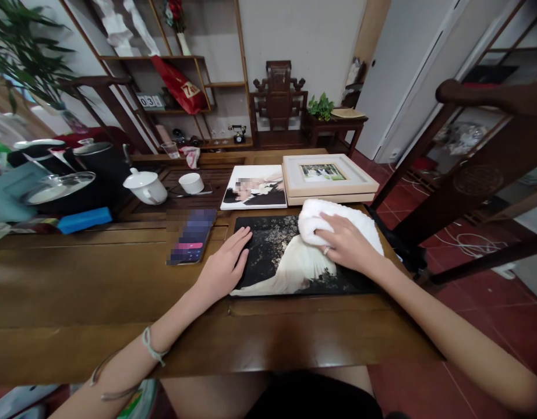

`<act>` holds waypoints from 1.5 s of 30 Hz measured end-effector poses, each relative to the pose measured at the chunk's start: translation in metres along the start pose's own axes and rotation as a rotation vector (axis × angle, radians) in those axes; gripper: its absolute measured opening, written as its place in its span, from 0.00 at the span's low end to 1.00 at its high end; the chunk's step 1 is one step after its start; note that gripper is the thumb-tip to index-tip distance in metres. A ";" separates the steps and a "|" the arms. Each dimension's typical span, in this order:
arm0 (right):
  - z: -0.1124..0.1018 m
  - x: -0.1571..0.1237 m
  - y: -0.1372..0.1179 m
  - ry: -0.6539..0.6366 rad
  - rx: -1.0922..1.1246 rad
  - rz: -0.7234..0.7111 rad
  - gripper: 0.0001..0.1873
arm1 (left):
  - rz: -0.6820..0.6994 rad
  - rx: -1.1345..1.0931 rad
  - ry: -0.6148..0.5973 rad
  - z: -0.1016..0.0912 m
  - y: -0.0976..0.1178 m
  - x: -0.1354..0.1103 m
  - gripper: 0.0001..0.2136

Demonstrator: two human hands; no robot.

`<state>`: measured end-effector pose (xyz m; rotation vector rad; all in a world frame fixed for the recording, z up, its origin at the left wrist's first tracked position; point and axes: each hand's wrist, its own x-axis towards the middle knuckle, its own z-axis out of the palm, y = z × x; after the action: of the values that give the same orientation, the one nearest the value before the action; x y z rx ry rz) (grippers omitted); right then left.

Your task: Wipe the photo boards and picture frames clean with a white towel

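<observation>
A dark photo panel (268, 256) with a long white gown printed on it lies flat on the wooden table (120, 291). My left hand (227, 262) rests on the panel's left edge, fingers stretched out and holding nothing. Bunched under my right hand (345, 241) is a white fluffy cloth (314, 218), pressed onto the panel's upper right part. The fingers curl over the cloth, and the panel's top right area is hidden beneath it. Just left of my left hand lies a smartphone (192, 237) with its screen lit.
Behind the panel lie a white photo print (255, 201) and a stack of framed pictures (295, 174). A lidded white bowl (146, 187), a small white cup (191, 183), a blue box (85, 221) and dark pots stand at left. A wooden chair (482, 139) stands at right.
</observation>
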<state>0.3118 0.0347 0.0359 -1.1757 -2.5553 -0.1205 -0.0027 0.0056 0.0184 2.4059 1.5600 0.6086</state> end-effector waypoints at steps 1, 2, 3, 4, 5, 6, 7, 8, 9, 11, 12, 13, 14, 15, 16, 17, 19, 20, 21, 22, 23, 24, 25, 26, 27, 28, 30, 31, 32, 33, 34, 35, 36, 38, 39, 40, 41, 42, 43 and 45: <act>0.000 -0.002 -0.012 -0.016 0.007 -0.043 0.16 | -0.004 0.002 -0.001 0.000 0.000 0.000 0.23; 0.000 -0.003 -0.026 -0.039 0.026 -0.105 0.18 | -0.007 0.002 -0.002 0.000 0.000 0.000 0.22; -0.001 -0.004 -0.040 -0.068 0.057 -0.183 0.19 | -0.010 0.002 -0.003 0.000 0.001 0.000 0.22; -0.002 -0.005 -0.053 -0.098 0.096 -0.271 0.19 | -0.011 0.002 -0.005 0.000 0.001 0.000 0.22; -0.002 -0.004 -0.064 -0.125 0.136 -0.353 0.19 | -0.011 0.001 -0.006 0.000 0.001 0.000 0.22; -0.003 -0.004 -0.072 -0.149 0.172 -0.425 0.18 | -0.009 -0.002 -0.006 0.000 0.000 -0.001 0.22; -0.004 -0.002 -0.076 -0.170 0.204 -0.479 0.18 | -0.006 -0.005 -0.007 0.000 0.000 -0.001 0.23; -0.004 0.000 -0.076 -0.183 0.229 -0.507 0.18 | -0.003 -0.008 -0.008 0.000 0.000 -0.001 0.22; -0.004 0.001 -0.072 -0.184 0.245 -0.506 0.18 | 0.000 -0.010 -0.007 0.000 0.000 -0.001 0.22; -0.003 0.005 -0.054 -0.149 0.247 -0.437 0.18 | 0.003 -0.013 -0.006 0.000 0.000 0.000 0.22; -0.002 0.007 -0.042 -0.117 0.231 -0.376 0.17 | 0.003 -0.013 -0.005 0.000 0.000 0.000 0.22; -0.001 0.008 -0.029 -0.081 0.202 -0.302 0.16 | 0.002 -0.014 -0.003 -0.001 0.000 0.000 0.22; 0.000 0.009 -0.016 -0.049 0.165 -0.222 0.14 | 0.001 -0.015 0.000 -0.001 0.001 0.000 0.22; 0.000 0.009 -0.004 -0.022 0.127 -0.144 0.13 | 0.000 -0.015 0.001 -0.001 0.001 0.000 0.22; 0.001 0.009 0.006 -0.005 0.092 -0.075 0.13 | -0.001 -0.014 0.001 -0.002 0.002 0.000 0.22; 0.001 0.008 0.013 0.009 0.062 -0.020 0.13 | -0.002 -0.013 0.000 -0.002 0.002 0.000 0.22; 0.001 0.005 0.019 0.026 0.018 0.031 0.14 | -0.006 -0.008 0.000 -0.002 0.002 0.000 0.22; 0.000 0.003 0.016 0.025 0.005 0.024 0.14 | -0.008 -0.006 0.000 -0.001 0.002 0.000 0.22; -0.001 0.001 0.009 0.014 0.001 -0.006 0.15 | -0.009 -0.004 0.001 -0.001 0.002 -0.001 0.22; -0.002 -0.002 0.000 -0.006 0.008 -0.056 0.16 | -0.009 -0.003 0.003 -0.001 0.002 -0.001 0.22; -0.003 -0.004 -0.013 -0.036 0.029 -0.120 0.17 | -0.009 -0.004 0.004 -0.001 0.001 -0.001 0.22; -0.004 -0.006 -0.027 -0.075 0.063 -0.196 0.18 | -0.008 -0.005 0.005 0.000 0.001 -0.001 0.22; -0.006 -0.007 -0.041 -0.114 0.104 -0.281 0.19 | -0.006 -0.007 0.005 0.000 0.001 -0.001 0.22; -0.007 -0.008 -0.055 -0.152 0.146 -0.370 0.20 | -0.004 -0.008 0.001 0.000 0.000 -0.001 0.22; -0.008 -0.008 -0.067 -0.185 0.181 -0.455 0.19 | -0.003 -0.009 -0.002 0.000 0.000 -0.001 0.22; -0.009 -0.007 -0.076 -0.211 0.210 -0.528 0.19 | -0.003 -0.010 -0.007 -0.001 -0.001 -0.001 0.22; -0.010 -0.004 -0.081 -0.238 0.261 -0.607 0.18 | 0.001 -0.012 -0.011 -0.001 -0.001 -0.001 0.22; -0.010 -0.001 -0.077 -0.241 0.278 -0.600 0.17 | 0.002 -0.015 -0.009 -0.001 -0.001 -0.001 0.22; -0.009 0.001 -0.070 -0.231 0.284 -0.560 0.17 | 0.002 -0.017 -0.005 -0.001 -0.001 -0.001 0.22; -0.008 0.004 -0.059 -0.205 0.277 -0.496 0.17 | 0.001 -0.019 0.001 -0.001 -0.001 -0.001 0.22; -0.006 0.006 -0.047 -0.170 0.255 -0.415 0.16 | 0.000 -0.021 0.006 -0.001 0.000 -0.001 0.22; -0.005 0.007 -0.035 -0.129 0.218 -0.324 0.16 | -0.001 -0.023 0.008 -0.002 0.000 -0.001 0.22; -0.004 0.007 -0.024 -0.086 0.175 -0.231 0.15 | -0.002 -0.023 0.010 -0.002 0.001 -0.001 0.22; -0.002 0.004 -0.011 -0.022 0.089 -0.066 0.14 | -0.006 -0.020 0.011 -0.002 0.002 -0.001 0.21; -0.001 0.002 -0.011 -0.003 0.053 -0.005 0.14 | -0.010 -0.017 0.012 -0.002 0.003 -0.001 0.21; -0.001 -0.001 -0.016 0.009 0.022 0.038 0.15 | -0.013 -0.013 0.013 -0.002 0.003 -0.001 0.22; -0.001 -0.004 -0.024 0.010 0.001 0.058 0.16 | -0.017 -0.008 0.016 -0.002 0.003 -0.001 0.22; -0.001 -0.007 -0.036 -0.002 -0.008 0.053 0.18 | -0.018 -0.005 0.018 -0.002 0.004 -0.001 0.22; -0.001 -0.009 -0.050 -0.024 -0.003 0.026 0.20 | -0.016 -0.003 0.022 -0.001 0.003 -0.001 0.22; -0.001 -0.014 -0.078 -0.078 0.044 -0.079 0.21 | -0.009 -0.004 0.030 -0.001 0.003 -0.001 0.22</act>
<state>0.2616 -0.0267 0.0368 -1.0839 -2.6588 -0.0371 -0.0011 0.0031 0.0196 2.3958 1.5794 0.6478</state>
